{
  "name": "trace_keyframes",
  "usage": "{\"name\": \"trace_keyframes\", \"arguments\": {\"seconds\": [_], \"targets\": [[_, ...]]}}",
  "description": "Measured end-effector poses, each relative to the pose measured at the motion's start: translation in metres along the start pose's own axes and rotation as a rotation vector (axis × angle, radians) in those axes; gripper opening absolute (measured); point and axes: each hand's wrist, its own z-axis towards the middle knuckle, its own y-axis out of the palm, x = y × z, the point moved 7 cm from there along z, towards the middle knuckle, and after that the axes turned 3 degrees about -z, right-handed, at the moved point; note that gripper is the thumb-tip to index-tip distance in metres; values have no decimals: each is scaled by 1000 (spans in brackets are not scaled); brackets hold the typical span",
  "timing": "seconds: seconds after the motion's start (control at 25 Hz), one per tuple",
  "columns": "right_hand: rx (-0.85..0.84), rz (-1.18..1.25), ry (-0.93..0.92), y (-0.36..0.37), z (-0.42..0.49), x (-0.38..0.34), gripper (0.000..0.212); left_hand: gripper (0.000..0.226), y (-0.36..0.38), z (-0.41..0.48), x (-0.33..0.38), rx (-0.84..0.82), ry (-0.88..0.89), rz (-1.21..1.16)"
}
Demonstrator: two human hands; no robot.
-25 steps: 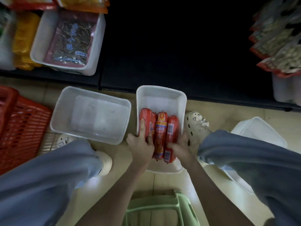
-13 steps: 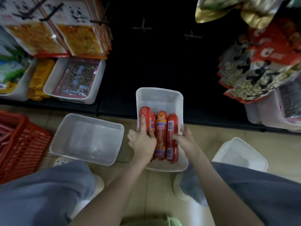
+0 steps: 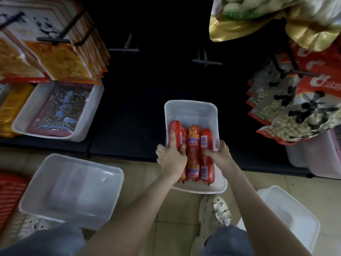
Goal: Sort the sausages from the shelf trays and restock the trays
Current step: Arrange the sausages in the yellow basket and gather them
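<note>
Over the front lip of the dark bottom shelf (image 3: 129, 126), a white sausage tray (image 3: 191, 106) is held lengthwise, its far half above the shelf board and its near end above the tiled floor (image 3: 147, 191). Whether it rests on the lip cannot be told.

The red sausages (image 3: 193, 154) lie side by side along the tray and crowd its near end, while the far third is bare plastic. The left hand (image 3: 171, 159) grips the tray's left wall, its forefinger stretched along the outermost sausage and the other fingers curled at the rim. The right hand (image 3: 219, 156) clasps the right wall, thumb laid across the rightmost sausage and fingers hooked over the edge.

The shelf ahead of the tray is open and dark, with room on both sides. To the left on that shelf stands a white bin (image 3: 96, 100) holding a packet of seeds. Snack packets hang above it (image 3: 60, 60), and more hang at the right (image 3: 295, 108), just beside the tray's far corner.

On the floor an empty tray (image 3: 118, 182) sits left of the forearms, near a red basket (image 3: 11, 193). Another empty tray (image 3: 295, 202) lies at the right, beside a pale clog (image 3: 215, 209).
</note>
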Motion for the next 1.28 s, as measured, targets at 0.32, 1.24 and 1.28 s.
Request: {"name": "trace_keyframes", "arguments": {"seconds": [0.32,1.24,1.28], "targets": [[48,313,-16,-32,-31,30,104,65,4,20,3,-181,51,-294],[378,271,-37,-102,-18,111,137,131,128,-8,74,-541,378,-130],[392,272,-39,-107,-16,111,138,131,132,-7,79,-534,382,-122]]}}
